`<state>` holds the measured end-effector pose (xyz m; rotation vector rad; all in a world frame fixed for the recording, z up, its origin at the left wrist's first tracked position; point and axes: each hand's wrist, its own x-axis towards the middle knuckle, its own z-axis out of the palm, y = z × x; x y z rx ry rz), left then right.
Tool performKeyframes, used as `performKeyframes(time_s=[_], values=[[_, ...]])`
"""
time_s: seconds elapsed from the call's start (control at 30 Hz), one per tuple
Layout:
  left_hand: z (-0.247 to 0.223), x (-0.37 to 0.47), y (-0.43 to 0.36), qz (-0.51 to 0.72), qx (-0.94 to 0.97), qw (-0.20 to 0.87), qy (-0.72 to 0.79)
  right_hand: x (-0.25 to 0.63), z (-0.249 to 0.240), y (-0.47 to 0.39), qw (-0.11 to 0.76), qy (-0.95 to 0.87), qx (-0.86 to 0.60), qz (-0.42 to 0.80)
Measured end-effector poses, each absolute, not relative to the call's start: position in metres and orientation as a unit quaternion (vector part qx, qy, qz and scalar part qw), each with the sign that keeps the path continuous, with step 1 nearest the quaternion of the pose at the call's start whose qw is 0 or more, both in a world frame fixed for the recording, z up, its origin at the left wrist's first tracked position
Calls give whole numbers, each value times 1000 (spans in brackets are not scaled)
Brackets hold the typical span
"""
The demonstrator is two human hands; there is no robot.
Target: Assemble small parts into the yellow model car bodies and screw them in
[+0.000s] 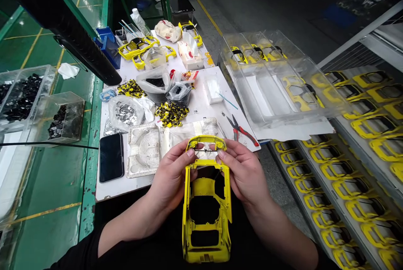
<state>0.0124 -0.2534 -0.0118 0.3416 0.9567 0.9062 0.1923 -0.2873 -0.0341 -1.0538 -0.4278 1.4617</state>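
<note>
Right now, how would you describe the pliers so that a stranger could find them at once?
Start at the white table in front of the person. Look just beyond the right hand, near the table's right edge beside the clear tray. The pliers lie flat there, the only tool with red handles among yellow and black plastic parts.

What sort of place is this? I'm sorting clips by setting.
Likely a toy or model car assembly line in a factory. Both hands, left and right, hold a yellow car body shell; racks of identical shells stand alongside, and bins of small black parts.
</note>
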Motion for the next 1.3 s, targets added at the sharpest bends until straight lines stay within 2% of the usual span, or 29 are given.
performKeyframes(time_s=[0.17,0.3,0.5,0.63,0.7,0.93,1.3], values=[[-32,-2,-257,422,188,797,388,195,-40,-284,565,-245,-501,609],[-44,-11,-259,416,205,812,354,204,-38,-273,489,-374,-555,560],[-49,-4,-254,475,134,786,371,216,-15,-221,362,-607,-615,350],[-58,4,-252,499,109,772,380,194,8,-148,315,-714,-586,218],[-63,5,-252,505,107,761,394,172,16,-105,242,-772,-568,148],[-67,4,-251,523,108,730,427,105,6,0,137,-813,-553,117],[-66,-5,-251,545,85,697,458,80,-19,39,46,-817,-562,120]])
